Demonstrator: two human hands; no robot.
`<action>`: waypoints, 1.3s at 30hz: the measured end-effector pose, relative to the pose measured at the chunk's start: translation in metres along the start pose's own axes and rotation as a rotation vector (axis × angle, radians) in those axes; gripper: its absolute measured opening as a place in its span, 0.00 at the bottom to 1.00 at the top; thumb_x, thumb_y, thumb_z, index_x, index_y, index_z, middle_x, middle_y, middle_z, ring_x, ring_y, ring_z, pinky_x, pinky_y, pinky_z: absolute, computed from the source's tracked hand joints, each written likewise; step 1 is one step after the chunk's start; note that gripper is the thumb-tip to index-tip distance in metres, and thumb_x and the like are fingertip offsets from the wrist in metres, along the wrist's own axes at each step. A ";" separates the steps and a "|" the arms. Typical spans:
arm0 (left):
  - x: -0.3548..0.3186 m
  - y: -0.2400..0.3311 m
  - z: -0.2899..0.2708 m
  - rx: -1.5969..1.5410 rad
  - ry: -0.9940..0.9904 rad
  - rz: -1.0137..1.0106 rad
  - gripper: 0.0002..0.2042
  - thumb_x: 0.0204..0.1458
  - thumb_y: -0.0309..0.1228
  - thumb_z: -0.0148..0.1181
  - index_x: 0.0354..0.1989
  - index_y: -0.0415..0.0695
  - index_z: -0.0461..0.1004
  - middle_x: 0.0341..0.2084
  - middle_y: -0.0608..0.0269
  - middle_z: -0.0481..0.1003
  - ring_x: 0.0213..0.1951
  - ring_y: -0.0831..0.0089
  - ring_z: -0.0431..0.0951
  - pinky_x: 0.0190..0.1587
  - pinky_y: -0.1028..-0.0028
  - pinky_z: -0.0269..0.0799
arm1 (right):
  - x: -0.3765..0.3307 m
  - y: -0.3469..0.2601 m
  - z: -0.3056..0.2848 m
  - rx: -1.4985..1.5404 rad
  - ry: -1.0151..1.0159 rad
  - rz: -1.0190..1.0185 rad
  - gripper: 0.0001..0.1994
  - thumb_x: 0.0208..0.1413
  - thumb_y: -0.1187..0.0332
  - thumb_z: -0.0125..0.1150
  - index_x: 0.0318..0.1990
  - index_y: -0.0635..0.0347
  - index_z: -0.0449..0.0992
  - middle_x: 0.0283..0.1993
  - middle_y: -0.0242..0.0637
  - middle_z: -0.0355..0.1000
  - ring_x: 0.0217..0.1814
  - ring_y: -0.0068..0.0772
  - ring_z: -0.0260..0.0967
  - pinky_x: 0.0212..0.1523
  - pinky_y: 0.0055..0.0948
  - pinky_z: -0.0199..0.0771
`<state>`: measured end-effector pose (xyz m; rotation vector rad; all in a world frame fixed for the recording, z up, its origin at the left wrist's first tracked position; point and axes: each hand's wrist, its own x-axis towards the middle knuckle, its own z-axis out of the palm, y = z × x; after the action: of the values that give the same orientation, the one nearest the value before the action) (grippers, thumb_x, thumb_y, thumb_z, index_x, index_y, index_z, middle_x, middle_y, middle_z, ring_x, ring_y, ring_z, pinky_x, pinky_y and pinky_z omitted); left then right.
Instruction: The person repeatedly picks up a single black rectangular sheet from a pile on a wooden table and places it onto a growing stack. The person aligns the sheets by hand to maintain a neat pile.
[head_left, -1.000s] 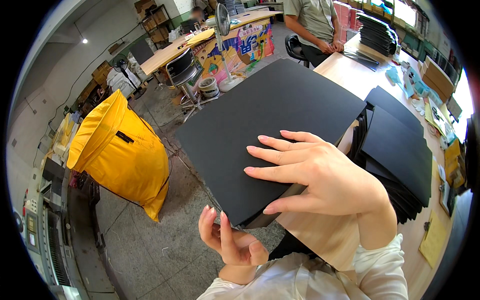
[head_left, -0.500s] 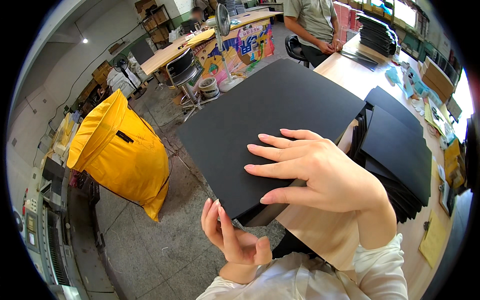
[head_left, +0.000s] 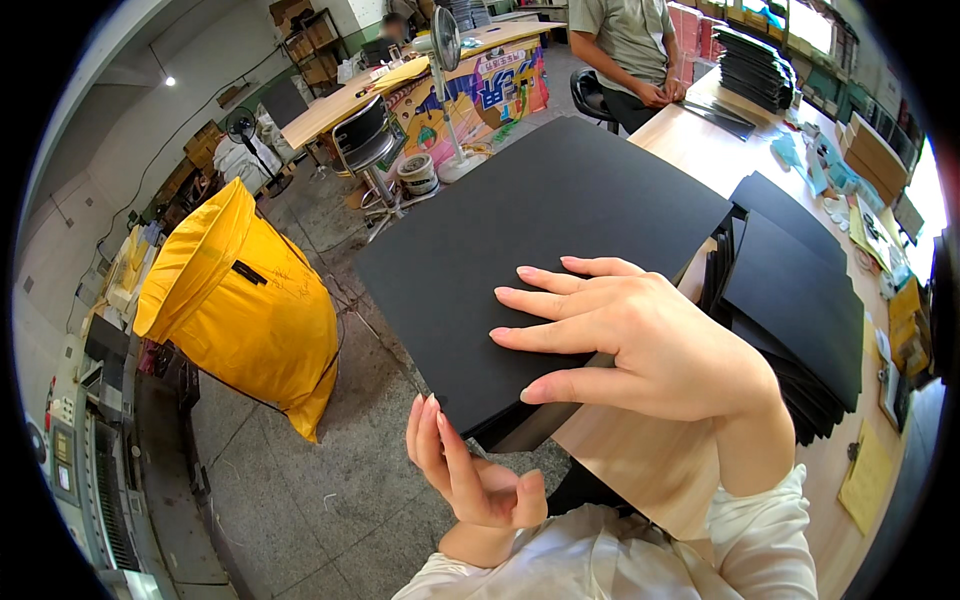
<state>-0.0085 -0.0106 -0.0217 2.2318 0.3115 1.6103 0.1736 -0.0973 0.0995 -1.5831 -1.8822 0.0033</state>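
A large flat black board (head_left: 540, 220) lies in front of me, its left side reaching out past the wooden table. Below its near edge a darker thick side shows, and I cannot tell whether that is a stack or one piece. My right hand (head_left: 620, 340) rests on the board's near part, palm down with fingers spread. At the near left corner, my left hand (head_left: 475, 470) touches the edge with its fingertips. Its fingers are curved upward and the thumb stands apart, with nothing gripped between them.
Right of the board, a fanned pile of black sheets (head_left: 795, 300) sits on the wooden table (head_left: 640, 470). A yellow sack (head_left: 250, 310) stands on the floor at left. Beyond are a standing fan (head_left: 445, 90), a chair (head_left: 365, 140) and a seated person (head_left: 630, 50).
Almost nothing differs. My left hand has shifted very slightly at the corner; my right hand and the board look the same.
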 end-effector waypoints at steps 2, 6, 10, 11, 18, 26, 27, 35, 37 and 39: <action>-0.001 0.000 0.001 -0.012 0.010 -0.008 0.35 0.62 0.48 0.46 0.71 0.38 0.49 0.67 0.35 0.48 0.69 0.43 0.50 0.65 0.50 0.58 | 0.000 0.000 0.000 -0.006 0.000 0.004 0.21 0.58 0.54 0.59 0.49 0.63 0.79 0.57 0.50 0.72 0.67 0.50 0.62 0.68 0.45 0.55; -0.005 -0.008 0.012 -0.023 0.178 0.022 0.40 0.52 0.50 0.52 0.62 0.23 0.59 0.60 0.33 0.60 0.60 0.39 0.62 0.60 0.47 0.60 | 0.000 -0.003 0.000 -0.009 -0.001 0.012 0.22 0.59 0.53 0.59 0.50 0.63 0.79 0.57 0.50 0.72 0.68 0.50 0.62 0.68 0.45 0.55; -0.006 -0.010 0.013 -0.009 0.168 0.036 0.40 0.51 0.49 0.52 0.62 0.23 0.59 0.60 0.33 0.60 0.60 0.39 0.62 0.60 0.47 0.60 | 0.000 -0.002 0.000 -0.004 -0.007 0.022 0.22 0.59 0.53 0.59 0.50 0.63 0.79 0.58 0.50 0.72 0.68 0.50 0.62 0.68 0.46 0.55; -0.007 -0.010 0.013 -0.007 0.167 0.038 0.40 0.51 0.49 0.52 0.62 0.23 0.59 0.60 0.33 0.60 0.60 0.39 0.63 0.60 0.47 0.60 | 0.000 -0.002 -0.001 0.000 -0.008 0.025 0.22 0.59 0.53 0.59 0.50 0.63 0.79 0.58 0.50 0.72 0.68 0.50 0.62 0.68 0.46 0.55; -0.007 -0.011 0.013 -0.013 0.177 0.045 0.40 0.50 0.49 0.52 0.62 0.23 0.59 0.60 0.32 0.60 0.60 0.38 0.63 0.59 0.46 0.61 | 0.000 -0.001 -0.002 0.026 -0.016 0.034 0.22 0.58 0.53 0.59 0.50 0.63 0.79 0.58 0.50 0.72 0.68 0.50 0.61 0.68 0.45 0.55; -0.007 -0.011 0.015 -0.012 0.182 0.062 0.40 0.50 0.48 0.52 0.61 0.22 0.59 0.60 0.31 0.60 0.60 0.39 0.63 0.59 0.47 0.61 | 0.000 -0.001 -0.002 0.031 -0.025 0.046 0.22 0.58 0.53 0.59 0.50 0.63 0.79 0.58 0.51 0.72 0.68 0.50 0.61 0.69 0.45 0.54; -0.007 -0.010 0.015 -0.014 0.183 0.063 0.40 0.50 0.48 0.52 0.61 0.22 0.59 0.60 0.31 0.60 0.60 0.39 0.63 0.59 0.47 0.61 | 0.000 -0.001 -0.002 0.032 -0.024 0.047 0.22 0.58 0.53 0.59 0.50 0.63 0.79 0.58 0.51 0.72 0.68 0.50 0.61 0.69 0.45 0.54; -0.009 -0.009 0.014 -0.022 0.177 0.031 0.40 0.52 0.50 0.52 0.61 0.22 0.59 0.60 0.31 0.59 0.60 0.40 0.62 0.60 0.48 0.61 | 0.001 -0.002 -0.002 0.024 -0.023 0.050 0.22 0.59 0.53 0.59 0.49 0.62 0.80 0.58 0.50 0.72 0.68 0.50 0.61 0.68 0.45 0.54; -0.007 -0.008 0.011 -0.010 0.130 0.036 0.38 0.54 0.49 0.50 0.64 0.27 0.56 0.63 0.32 0.55 0.63 0.42 0.59 0.62 0.50 0.60 | 0.000 -0.002 -0.002 0.021 -0.024 0.051 0.22 0.59 0.53 0.59 0.49 0.62 0.80 0.58 0.50 0.72 0.68 0.50 0.61 0.68 0.45 0.54; -0.003 -0.004 0.005 0.000 0.049 0.027 0.36 0.59 0.48 0.47 0.70 0.37 0.50 0.67 0.35 0.49 0.68 0.45 0.53 0.64 0.52 0.59 | 0.000 -0.001 -0.002 0.028 -0.023 0.054 0.22 0.59 0.53 0.59 0.49 0.62 0.80 0.58 0.50 0.72 0.68 0.50 0.61 0.69 0.44 0.54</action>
<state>-0.0044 -0.0092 -0.0273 2.2086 0.2955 1.6809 0.1740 -0.0982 0.1016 -1.6206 -1.8489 0.0716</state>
